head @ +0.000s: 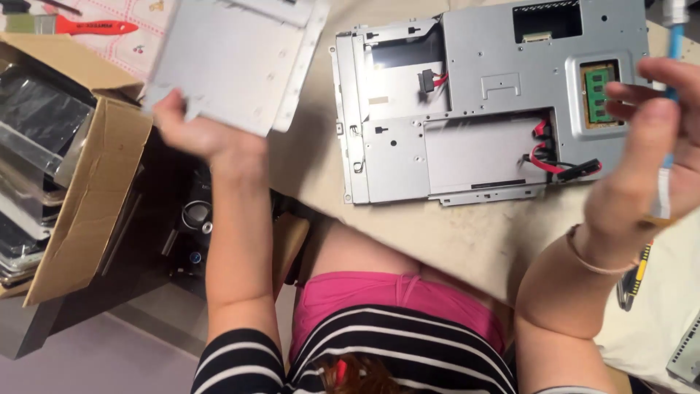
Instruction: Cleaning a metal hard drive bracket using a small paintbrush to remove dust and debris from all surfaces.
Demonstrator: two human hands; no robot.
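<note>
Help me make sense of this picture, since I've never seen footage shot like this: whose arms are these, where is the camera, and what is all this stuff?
The camera sits on a person's head and looks down, so the two bare arms are that person's own. The left hand holds up a flat grey metal plate, blurred by movement, above an open cardboard box with dark flat items inside. The right hand grips a blue-handled tool, probably a screwdriver. On the beige table lies an opened grey metal computer chassis, showing a green memory module and red cables with black plugs. A red-handled tool lies at top left. At the bottom are the person's striped top and pink garment.
</note>
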